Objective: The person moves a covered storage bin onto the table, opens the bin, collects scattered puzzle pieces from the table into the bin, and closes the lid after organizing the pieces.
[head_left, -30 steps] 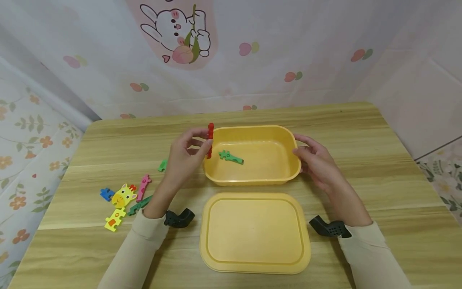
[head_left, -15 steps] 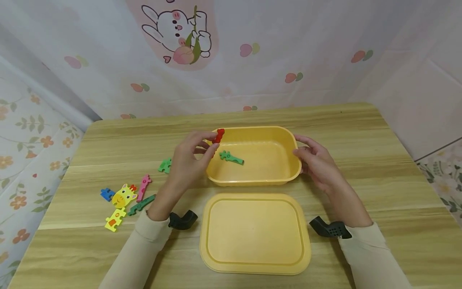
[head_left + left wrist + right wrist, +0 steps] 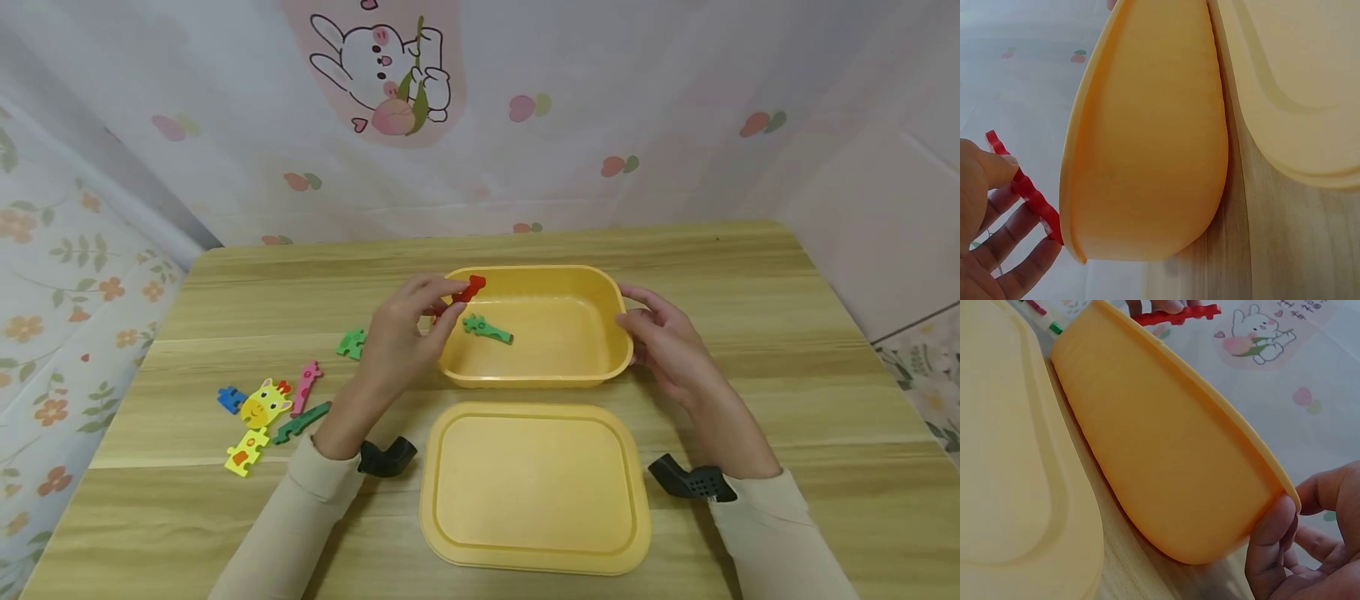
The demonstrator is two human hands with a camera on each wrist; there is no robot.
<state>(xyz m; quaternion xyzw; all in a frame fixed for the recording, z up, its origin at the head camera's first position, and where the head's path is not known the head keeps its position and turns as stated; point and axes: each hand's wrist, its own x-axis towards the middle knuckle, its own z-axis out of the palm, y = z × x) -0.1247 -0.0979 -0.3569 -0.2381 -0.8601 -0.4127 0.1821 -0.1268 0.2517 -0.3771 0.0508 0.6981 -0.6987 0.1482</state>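
My left hand pinches a red puzzle piece between thumb and fingers, over the left end of a yellow plastic box. In the left wrist view the red piece is long and wavy-edged, its lower end right at the box rim. A green giraffe-shaped puzzle piece lies on the box floor. At the box's right end, my right hand holds the rim; the right wrist view shows the thumb on the outer wall and a finger at the edge.
The yellow lid lies flat in front of the box. To the left are a light green piece, a pink piece, a dark green piece, a giraffe head, a blue piece and a yellow piece.
My left hand has moved right with the red piece, bringing it from the left rim to over the box, and the piece has tilted from upright. The right hand keeps its hold on the rim.
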